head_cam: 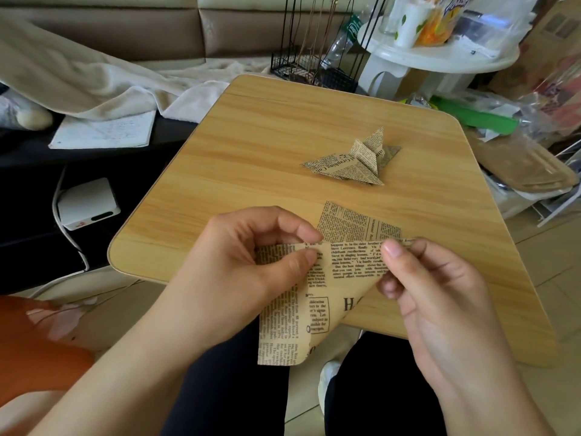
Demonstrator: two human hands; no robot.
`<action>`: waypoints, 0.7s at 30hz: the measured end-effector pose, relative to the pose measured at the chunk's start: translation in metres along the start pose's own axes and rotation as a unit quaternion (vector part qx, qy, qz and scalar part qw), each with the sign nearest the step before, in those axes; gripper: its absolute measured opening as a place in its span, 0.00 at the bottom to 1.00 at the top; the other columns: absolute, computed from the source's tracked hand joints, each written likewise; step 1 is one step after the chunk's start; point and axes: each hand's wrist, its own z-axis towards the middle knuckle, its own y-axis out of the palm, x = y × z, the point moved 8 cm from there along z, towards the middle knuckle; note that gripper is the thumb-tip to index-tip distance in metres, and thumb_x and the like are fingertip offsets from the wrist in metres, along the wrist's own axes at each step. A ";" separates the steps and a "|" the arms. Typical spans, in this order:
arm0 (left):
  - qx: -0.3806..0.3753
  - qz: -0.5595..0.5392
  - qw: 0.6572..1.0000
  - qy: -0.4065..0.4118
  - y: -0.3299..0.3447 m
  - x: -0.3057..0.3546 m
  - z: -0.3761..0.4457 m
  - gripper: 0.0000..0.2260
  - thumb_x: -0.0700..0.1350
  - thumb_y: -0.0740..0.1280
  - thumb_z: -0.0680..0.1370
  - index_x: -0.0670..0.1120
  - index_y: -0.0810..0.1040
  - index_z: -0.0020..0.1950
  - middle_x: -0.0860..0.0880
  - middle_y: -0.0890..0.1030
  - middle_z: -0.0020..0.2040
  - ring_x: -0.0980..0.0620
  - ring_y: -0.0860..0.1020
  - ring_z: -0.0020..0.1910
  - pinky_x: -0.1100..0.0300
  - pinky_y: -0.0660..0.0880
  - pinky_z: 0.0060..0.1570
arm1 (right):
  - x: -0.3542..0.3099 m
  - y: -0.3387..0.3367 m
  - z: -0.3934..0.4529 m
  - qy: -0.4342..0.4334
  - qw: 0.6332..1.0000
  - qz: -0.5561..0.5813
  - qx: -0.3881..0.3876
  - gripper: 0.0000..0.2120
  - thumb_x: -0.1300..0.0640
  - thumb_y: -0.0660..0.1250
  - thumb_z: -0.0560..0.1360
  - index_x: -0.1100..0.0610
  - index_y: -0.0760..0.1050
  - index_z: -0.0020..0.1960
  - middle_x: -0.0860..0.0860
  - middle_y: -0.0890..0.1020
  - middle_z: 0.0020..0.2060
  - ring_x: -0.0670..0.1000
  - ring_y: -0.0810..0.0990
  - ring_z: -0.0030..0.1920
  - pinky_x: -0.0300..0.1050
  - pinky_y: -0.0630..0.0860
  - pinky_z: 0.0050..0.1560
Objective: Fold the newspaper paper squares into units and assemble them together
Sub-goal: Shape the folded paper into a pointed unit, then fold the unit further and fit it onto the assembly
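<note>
Tan newsprint, a paper square, hangs between 2 hands over the near edge of the table, partly curled over on itself. The left hand pinches its upper left part, thumb on the near face and curled fingers behind it. The right hand pinches the upper right edge, its thumb tip on the printed face and the other fingers bent behind the sheet. Below both sets of fingers the lower corner hangs free above the person's dark trousers. Beyond the fingertips, well apart, folded units of the same newsprint lie on the table, 1 flap standing up. Left of the left hand, off the table, sits a white box with a cable. Past the table's far edge stands a black wire rack, beside a white stand.
</note>
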 end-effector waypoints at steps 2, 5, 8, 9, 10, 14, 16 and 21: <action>0.000 0.007 1.000 0.000 0.001 0.001 -0.001 0.07 0.44 0.71 0.67 0.50 0.83 0.44 0.50 0.85 0.40 0.54 0.83 0.40 0.58 0.80 0.45 | -0.001 -0.001 -0.001 -0.002 1.000 -0.002 -0.002 0.18 0.39 0.76 0.59 0.53 0.78 0.32 0.45 0.78 0.28 0.42 0.73 0.31 0.32 0.71 0.34; -0.005 0.022 1.000 -0.001 0.002 0.003 -0.001 0.05 0.45 0.72 0.68 0.51 0.83 0.43 0.51 0.85 0.40 0.54 0.83 0.41 0.59 0.80 0.45 | -0.001 -0.001 -0.003 -0.001 1.000 -0.002 -0.007 0.18 0.39 0.76 0.60 0.53 0.78 0.32 0.45 0.78 0.29 0.42 0.73 0.32 0.33 0.71 0.34; -0.004 0.036 0.999 -0.011 0.002 0.003 0.000 0.05 0.48 0.74 0.69 0.52 0.83 0.43 0.53 0.85 0.40 0.55 0.83 0.41 0.58 0.80 0.46 | 0.003 -0.002 -0.002 0.018 1.000 -0.006 -0.015 0.17 0.41 0.77 0.60 0.54 0.78 0.32 0.46 0.78 0.29 0.43 0.73 0.31 0.33 0.71 0.34; -0.005 0.045 0.999 -0.017 0.000 0.001 0.001 0.05 0.48 0.72 0.68 0.52 0.83 0.43 0.53 0.85 0.40 0.56 0.83 0.41 0.57 0.80 0.45 | 0.006 -0.003 -0.001 0.033 0.999 -0.015 -0.016 0.16 0.43 0.77 0.61 0.54 0.78 0.32 0.47 0.78 0.28 0.44 0.73 0.31 0.33 0.70 0.33; -0.013 0.060 0.998 -0.023 0.000 -0.002 0.003 0.06 0.48 0.71 0.67 0.53 0.82 0.43 0.53 0.85 0.40 0.56 0.83 0.40 0.58 0.79 0.44 | 0.008 -0.004 0.000 0.048 0.998 -0.035 -0.015 0.14 0.46 0.78 0.61 0.55 0.79 0.33 0.47 0.78 0.27 0.44 0.73 0.30 0.32 0.70 0.33; -0.103 0.168 0.978 -0.075 0.002 -0.027 0.022 0.09 0.40 0.71 0.73 0.53 0.77 0.45 0.54 0.84 0.38 0.59 0.78 0.30 0.65 0.74 0.32 | 0.018 -0.002 0.009 0.097 0.956 -0.267 -0.078 0.04 0.50 0.72 0.66 0.49 0.81 0.36 0.47 0.80 0.28 0.42 0.74 0.30 0.34 0.70 0.35; -0.158 0.227 0.957 -0.084 0.007 -0.041 0.035 0.12 0.38 0.70 0.74 0.54 0.73 0.47 0.53 0.83 0.37 0.61 0.73 0.26 0.68 0.69 0.29 | 0.030 0.002 0.014 0.112 0.909 -0.381 -0.125 0.04 0.48 0.70 0.68 0.46 0.81 0.37 0.45 0.80 0.30 0.41 0.74 0.31 0.37 0.70 0.36; -0.228 0.261 0.934 -0.087 0.020 -0.058 0.060 0.14 0.37 0.68 0.75 0.55 0.69 0.47 0.52 0.81 0.38 0.56 0.70 0.28 0.65 0.69 0.29 | 0.052 0.016 0.033 0.114 0.877 -0.443 -0.144 0.07 0.45 0.70 0.72 0.46 0.81 0.38 0.42 0.80 0.30 0.37 0.74 0.30 0.36 0.69 0.34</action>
